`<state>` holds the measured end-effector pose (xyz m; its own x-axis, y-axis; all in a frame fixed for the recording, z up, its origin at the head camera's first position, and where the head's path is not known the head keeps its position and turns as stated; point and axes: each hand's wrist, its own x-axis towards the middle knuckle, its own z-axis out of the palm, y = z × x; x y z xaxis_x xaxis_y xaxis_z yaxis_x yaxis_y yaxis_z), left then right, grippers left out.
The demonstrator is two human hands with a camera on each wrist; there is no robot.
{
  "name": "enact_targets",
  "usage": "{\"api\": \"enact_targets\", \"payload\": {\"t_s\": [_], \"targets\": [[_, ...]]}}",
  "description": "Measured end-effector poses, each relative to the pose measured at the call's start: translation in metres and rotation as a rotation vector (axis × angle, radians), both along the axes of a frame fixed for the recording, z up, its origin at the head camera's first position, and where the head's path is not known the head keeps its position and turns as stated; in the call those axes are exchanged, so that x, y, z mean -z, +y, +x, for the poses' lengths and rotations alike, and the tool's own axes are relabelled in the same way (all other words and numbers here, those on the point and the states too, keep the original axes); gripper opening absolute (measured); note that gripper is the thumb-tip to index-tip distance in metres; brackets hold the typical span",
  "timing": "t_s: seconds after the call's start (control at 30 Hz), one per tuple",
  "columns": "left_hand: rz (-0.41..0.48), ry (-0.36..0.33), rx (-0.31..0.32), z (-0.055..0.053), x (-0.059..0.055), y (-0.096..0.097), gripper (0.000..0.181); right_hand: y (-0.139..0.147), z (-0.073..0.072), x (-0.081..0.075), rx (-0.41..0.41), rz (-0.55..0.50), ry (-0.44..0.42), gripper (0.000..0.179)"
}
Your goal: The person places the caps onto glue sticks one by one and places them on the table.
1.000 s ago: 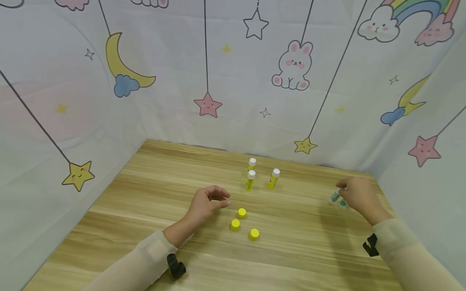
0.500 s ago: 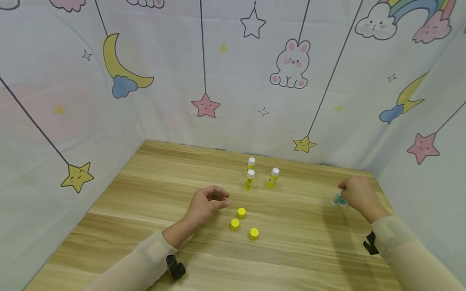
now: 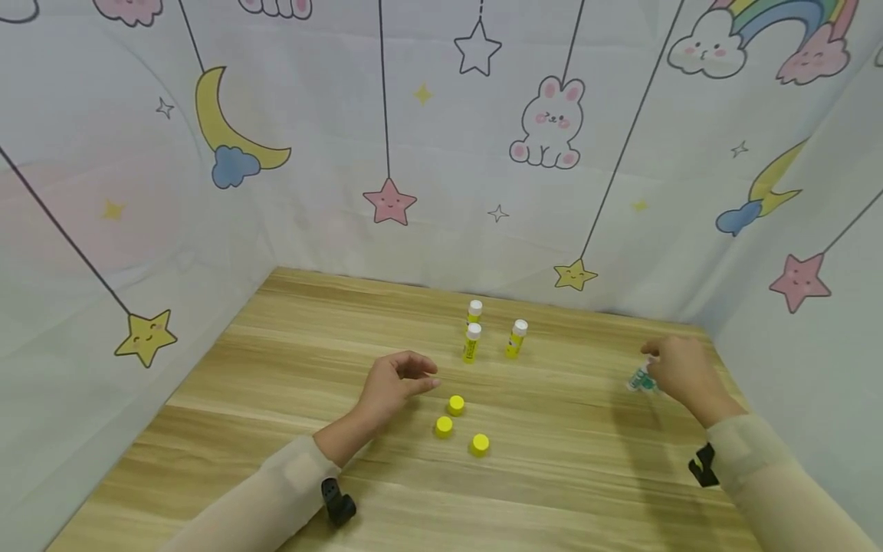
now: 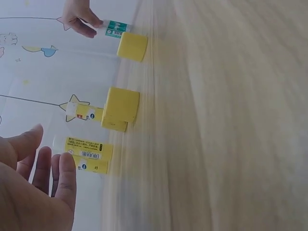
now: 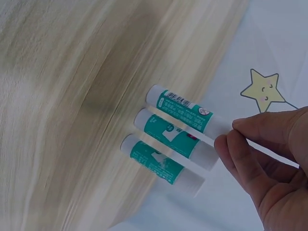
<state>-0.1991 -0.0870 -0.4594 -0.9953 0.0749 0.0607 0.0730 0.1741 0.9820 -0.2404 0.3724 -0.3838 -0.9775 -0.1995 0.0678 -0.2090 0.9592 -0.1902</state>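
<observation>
My right hand (image 3: 686,376) has its thumb and fingertip at the white top of a green-labelled glue stick (image 5: 185,110), apparently pinching it. Beside that stick stand two more green glue sticks in a row, the middle glue stick (image 5: 168,134) and the outer glue stick (image 5: 154,161); in the head view my hand partly hides them. My left hand (image 3: 389,387) hovers above the table with fingers loosely bent, holding nothing. Just to its right lie three yellow caps, the nearest to me being a cap (image 3: 479,445); the others are a cap (image 3: 444,427) and a cap (image 3: 456,405).
Three yellow glue sticks with white tops stand toward the back: a front stick (image 3: 472,343), a rear stick (image 3: 474,310) and a right stick (image 3: 516,339). A printed white curtain (image 3: 310,207) borders the wooden table (image 3: 331,307) at the back and sides.
The green glue stick at my right fingertips has moved slightly right, closing the gap to the stick beside it. My left hand has stayed nearly still.
</observation>
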Motion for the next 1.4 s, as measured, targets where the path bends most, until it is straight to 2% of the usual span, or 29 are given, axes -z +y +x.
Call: {"api": "enact_targets", "payload": {"t_s": [0.2,0.4,0.57,0.83,1.0,1.4], "targets": [[-0.006,-0.034,-0.017,-0.004,-0.001,0.006,0.016,-0.002,0.01,-0.002,0.024,-0.026,0.069,0.031],[-0.022,-0.021,-0.029,-0.01,-0.002,0.011,0.02,-0.024,0.035,0.0,0.056,-0.148,0.098,0.033],[-0.021,-0.01,-0.036,-0.013,-0.001,0.012,0.028,-0.052,0.051,0.005,0.062,-0.239,0.034,0.041],[-0.027,-0.029,-0.039,-0.016,0.0,0.014,0.03,-0.093,0.069,0.027,0.094,-0.396,-0.076,0.048],[-0.038,-0.044,-0.047,-0.02,0.003,0.013,0.031,-0.115,0.075,0.035,0.129,-0.504,-0.084,0.046],[-0.048,-0.07,-0.056,-0.037,0.01,0.019,0.045,-0.147,0.078,0.04,0.147,-0.617,-0.067,0.041]]}}
